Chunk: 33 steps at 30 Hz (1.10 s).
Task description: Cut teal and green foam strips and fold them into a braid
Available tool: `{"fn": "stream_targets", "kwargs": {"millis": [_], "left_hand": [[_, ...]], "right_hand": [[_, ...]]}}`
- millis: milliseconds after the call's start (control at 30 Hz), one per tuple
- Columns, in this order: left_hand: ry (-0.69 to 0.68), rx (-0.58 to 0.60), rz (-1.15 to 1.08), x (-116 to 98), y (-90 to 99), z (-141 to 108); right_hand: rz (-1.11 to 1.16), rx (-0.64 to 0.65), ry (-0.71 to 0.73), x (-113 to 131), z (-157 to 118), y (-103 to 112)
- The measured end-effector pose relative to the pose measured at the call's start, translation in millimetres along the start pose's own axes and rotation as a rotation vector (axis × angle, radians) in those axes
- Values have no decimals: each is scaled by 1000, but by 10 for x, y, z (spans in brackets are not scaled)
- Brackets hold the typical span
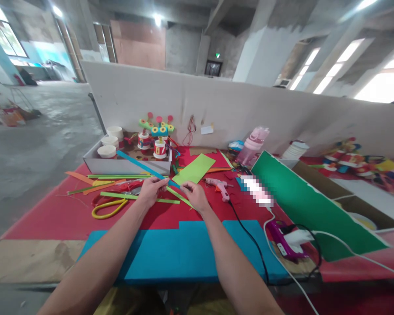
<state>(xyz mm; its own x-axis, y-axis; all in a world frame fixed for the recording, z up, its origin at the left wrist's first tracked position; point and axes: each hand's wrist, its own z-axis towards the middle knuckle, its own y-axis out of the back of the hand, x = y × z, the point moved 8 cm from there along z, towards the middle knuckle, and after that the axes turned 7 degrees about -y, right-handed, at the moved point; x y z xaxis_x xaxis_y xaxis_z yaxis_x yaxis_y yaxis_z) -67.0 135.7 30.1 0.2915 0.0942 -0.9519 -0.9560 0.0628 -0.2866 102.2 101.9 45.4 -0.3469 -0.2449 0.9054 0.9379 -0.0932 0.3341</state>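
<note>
A long, narrow blue paper strip (141,165) runs slantwise between my two hands, its far end reaching up toward the paper cups. My left hand (152,189) pinches it near the middle of its lower half. At the strip's lower right end, my right hand (194,195) has its fingers closed on it. Under the hands lie light green strips (144,198). Scissors with red and yellow handles (110,209) rest to the left of my left hand. A sheet of lime green paper (197,168) lies just beyond my hands, and a pink glue gun (220,187) sits to the right.
A shallow white box (128,166) at the back left holds white cups (107,152) and finished paper-cup figures (159,148). Blue sheets (164,253) cover the front edge. At right are a pink bottle (253,144), a purple power strip (286,243) with cords, and a green panel (311,205).
</note>
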Motion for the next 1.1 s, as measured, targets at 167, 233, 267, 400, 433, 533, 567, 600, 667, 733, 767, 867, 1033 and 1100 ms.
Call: {"fn": "stream_targets", "kwargs": {"millis": [167, 233, 267, 400, 433, 533, 567, 600, 667, 733, 767, 867, 1033, 1100], "left_hand": [[-20, -87, -199, -131, 272, 148], [-48, -122, -218, -189, 395, 205], [-64, -143, -228, -215, 457, 231], [-126, -208, -267, -293, 666, 308], [-136, -217, -270, -305, 701, 319], [-141, -231, -269, -311, 753, 331], [-135, -225, -265, -305, 750, 329], [-125, -215, -257, -295, 741, 327], [-98, -175, -216, -269, 704, 318], [-71, -117, -146, -239, 659, 307], [-59, -87, -102, -225, 638, 300], [-18, 29, 46, -175, 551, 270], [30, 300, 228, -99, 323, 185], [45, 370, 261, -87, 271, 164]], "right_hand": [[-121, 23, 24, 5, 35, 260], [-127, 27, 38, -26, 53, 365], [-129, 28, 40, -51, 61, 412], [-79, 53, 1, -155, 87, 542], [-62, 51, -15, -173, 92, 568], [-29, -12, -64, -212, 107, 677], [-12, -57, -83, -229, 112, 730], [16, -109, -103, -252, 117, 789], [103, -232, -140, -310, 124, 917], [236, -344, -166, -382, 130, 1025], [319, -389, -174, -421, 134, 1064], [586, -484, -179, -527, 146, 1137], [732, -668, -169, -625, 64, 1339], [772, -703, -165, -626, 37, 1408]]}}
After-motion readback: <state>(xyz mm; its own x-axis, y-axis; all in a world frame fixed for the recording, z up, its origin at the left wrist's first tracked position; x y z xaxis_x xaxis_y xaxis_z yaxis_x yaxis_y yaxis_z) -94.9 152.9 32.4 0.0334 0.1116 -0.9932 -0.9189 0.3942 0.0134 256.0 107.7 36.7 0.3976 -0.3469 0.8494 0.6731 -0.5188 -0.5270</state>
